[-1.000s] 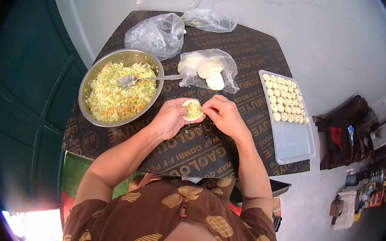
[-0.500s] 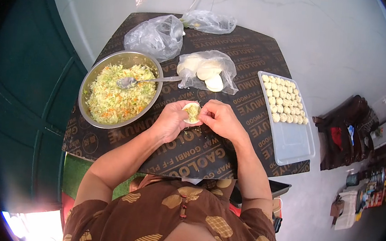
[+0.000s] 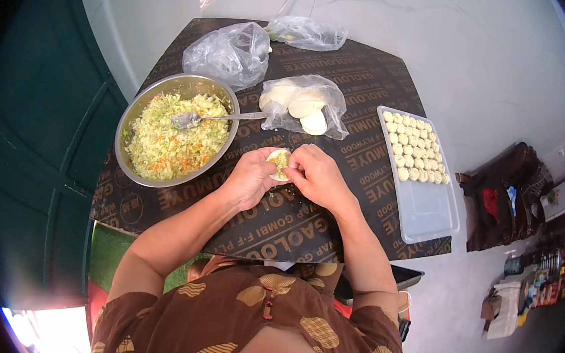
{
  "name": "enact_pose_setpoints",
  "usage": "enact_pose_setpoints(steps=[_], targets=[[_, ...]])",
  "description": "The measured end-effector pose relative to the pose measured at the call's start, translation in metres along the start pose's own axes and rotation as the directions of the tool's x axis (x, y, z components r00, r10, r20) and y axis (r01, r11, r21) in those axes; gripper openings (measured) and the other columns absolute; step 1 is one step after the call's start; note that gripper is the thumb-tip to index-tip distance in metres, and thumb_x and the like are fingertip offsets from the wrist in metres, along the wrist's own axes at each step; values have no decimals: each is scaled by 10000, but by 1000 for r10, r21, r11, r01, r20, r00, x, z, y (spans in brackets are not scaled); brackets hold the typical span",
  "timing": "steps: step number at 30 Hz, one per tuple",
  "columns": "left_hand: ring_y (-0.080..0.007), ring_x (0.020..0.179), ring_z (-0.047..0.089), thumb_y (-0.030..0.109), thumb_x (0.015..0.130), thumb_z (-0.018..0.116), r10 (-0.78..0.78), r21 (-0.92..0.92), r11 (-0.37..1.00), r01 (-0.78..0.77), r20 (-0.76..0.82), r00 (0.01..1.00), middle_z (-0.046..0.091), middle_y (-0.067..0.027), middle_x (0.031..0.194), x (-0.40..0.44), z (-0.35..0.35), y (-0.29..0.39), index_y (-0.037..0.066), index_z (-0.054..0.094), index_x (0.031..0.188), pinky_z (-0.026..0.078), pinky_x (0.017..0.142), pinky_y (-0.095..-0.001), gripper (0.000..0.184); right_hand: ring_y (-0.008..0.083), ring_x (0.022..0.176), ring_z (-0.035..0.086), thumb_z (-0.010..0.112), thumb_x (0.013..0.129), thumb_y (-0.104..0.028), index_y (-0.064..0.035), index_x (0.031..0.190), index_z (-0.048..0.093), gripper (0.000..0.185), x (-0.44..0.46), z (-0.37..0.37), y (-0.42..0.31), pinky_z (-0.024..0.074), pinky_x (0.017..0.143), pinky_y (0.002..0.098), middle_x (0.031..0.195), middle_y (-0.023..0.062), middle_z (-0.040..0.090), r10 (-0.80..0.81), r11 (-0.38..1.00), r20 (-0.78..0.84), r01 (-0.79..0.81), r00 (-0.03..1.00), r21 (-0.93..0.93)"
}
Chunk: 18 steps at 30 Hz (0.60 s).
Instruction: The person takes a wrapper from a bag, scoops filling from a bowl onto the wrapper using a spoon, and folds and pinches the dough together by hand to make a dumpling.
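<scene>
A round dumpling wrapper (image 3: 277,163) with chopped vegetable filling on it rests in my left hand (image 3: 250,179), whose fingers curl round its edge. My right hand (image 3: 319,178) pinches the wrapper's right edge between thumb and fingers. To the left stands a steel bowl (image 3: 123,156) of chopped vegetable filling, with a spoon (image 3: 234,116) lying across its right rim. Beyond my hands, a clear plastic bag (image 3: 337,107) holds several pale wrappers (image 3: 307,106).
On the right, a translucent tray (image 3: 429,213) carries rows of finished dumplings (image 3: 414,148). Two more plastic bags (image 3: 229,54) lie at the back of the dark printed table (image 3: 346,68). Crumbs of filling are scattered under my hands. A dark chair (image 3: 506,189) stands beyond the tray.
My right hand has shifted slightly left and its fingers cover more of the wrapper's right side. My left hand stays nearly in place.
</scene>
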<state>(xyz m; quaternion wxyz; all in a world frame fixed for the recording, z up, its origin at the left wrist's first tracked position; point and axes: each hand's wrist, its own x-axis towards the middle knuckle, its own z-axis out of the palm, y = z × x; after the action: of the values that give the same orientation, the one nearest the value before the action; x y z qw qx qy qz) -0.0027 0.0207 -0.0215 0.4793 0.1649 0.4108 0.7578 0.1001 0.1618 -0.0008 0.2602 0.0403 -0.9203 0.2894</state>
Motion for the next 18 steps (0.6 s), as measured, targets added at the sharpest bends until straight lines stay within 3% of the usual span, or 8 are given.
enact_pose_setpoints(steps=[8,15,18], targets=[[-252,997,620,-84,814,436,31,-76,997,-28,31,999,591,-157,1080,-2,-2,6,-73,487,1174,514,912,-389,364,313,752,556,683,779,-116,-42,749,527,175,1,-2,-7,450,648,417,761,108,561,-18,999,16,17,1000,27],[-268,1013,617,-44,828,425,14,-154,988,-5,60,998,589,-182,1106,-5,-3,8,-82,497,1182,515,913,-423,364,309,745,560,685,784,-114,-43,758,537,166,0,0,-1,454,650,406,766,105,568,-20,1000,38,21,999,-9],[-275,1036,612,-38,844,413,16,-149,989,-5,72,997,586,-188,1127,-5,-1,9,-87,494,1189,509,939,-451,358,310,752,564,664,794,-66,-31,794,553,117,1,-4,-4,459,662,399,765,110,562,54,992,-58,-47,997,116]])
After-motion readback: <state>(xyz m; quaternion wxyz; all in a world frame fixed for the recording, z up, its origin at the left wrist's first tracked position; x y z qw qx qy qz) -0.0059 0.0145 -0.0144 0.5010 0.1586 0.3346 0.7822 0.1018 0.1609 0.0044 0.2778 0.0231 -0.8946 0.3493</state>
